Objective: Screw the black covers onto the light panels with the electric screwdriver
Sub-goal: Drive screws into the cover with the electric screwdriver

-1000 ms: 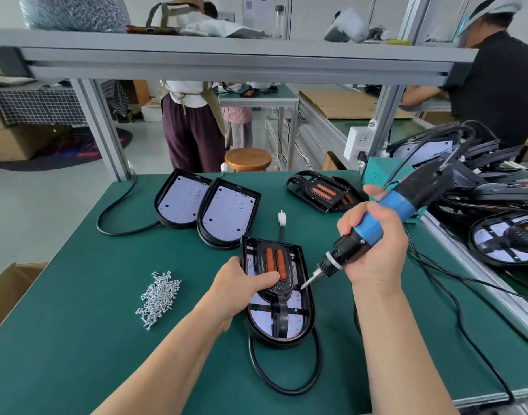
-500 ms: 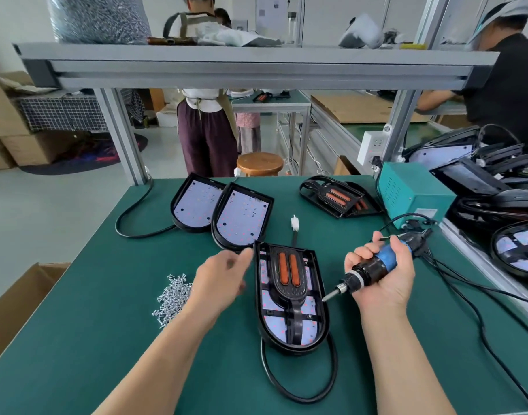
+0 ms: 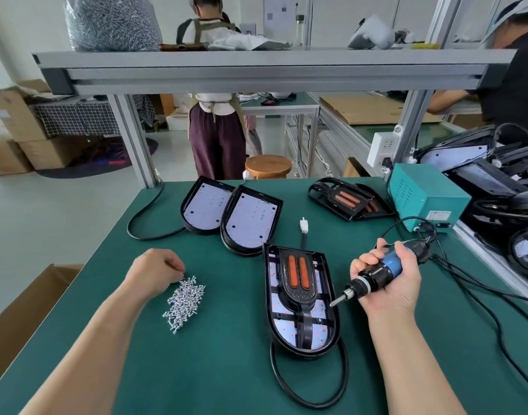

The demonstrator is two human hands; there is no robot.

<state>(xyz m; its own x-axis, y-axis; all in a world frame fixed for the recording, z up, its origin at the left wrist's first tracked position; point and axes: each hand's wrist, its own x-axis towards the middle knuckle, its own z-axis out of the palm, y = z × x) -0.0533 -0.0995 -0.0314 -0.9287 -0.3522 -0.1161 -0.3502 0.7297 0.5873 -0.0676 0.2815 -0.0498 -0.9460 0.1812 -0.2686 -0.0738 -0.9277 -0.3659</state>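
The left hand (image 3: 155, 272) was curled at the top edge of the screw pile (image 3: 185, 301) on the green desk (image 3: 227, 384); whether its fingertips (image 3: 179, 269) pinched a screw could not be told. The right hand (image 3: 388, 283) gripped the electric screwdriver (image 3: 379, 275), its bit just beside the light panel (image 3: 301, 301) lying between the hands with the black cover (image 3: 298, 280) seated on it. Likely risks: lifting several tangled screws at once, dropping 1 into the panel, or nudging the unfastened cover out of line with the bit. The cover's screw holes were too small to make out.
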